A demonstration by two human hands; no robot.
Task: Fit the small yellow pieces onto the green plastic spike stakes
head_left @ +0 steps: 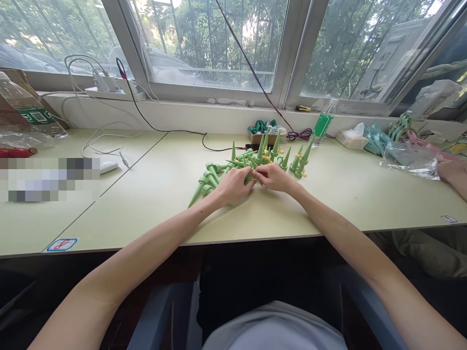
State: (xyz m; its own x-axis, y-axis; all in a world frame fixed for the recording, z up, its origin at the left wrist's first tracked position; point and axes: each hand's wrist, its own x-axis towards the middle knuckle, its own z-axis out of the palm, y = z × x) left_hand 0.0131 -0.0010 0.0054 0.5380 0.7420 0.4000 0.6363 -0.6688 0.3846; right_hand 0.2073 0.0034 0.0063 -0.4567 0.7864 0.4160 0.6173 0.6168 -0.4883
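A pile of green plastic cone spikes (219, 170) lies on the pale table (153, 194); several more stand upright with small yellow knobs (295, 163). My left hand (233, 187) and my right hand (273, 177) meet at the front of the pile, fingers curled. Both are closed around one green spike piece (249, 178) held between them, mostly hidden by the fingers.
White cables and a charger (104, 82) lie at the back left, near a plastic bottle (29, 112). A black cable (219, 147) reaches a small cardboard box (260, 137). Bags of parts (408, 158) and another person's hand (452, 170) are at the right edge.
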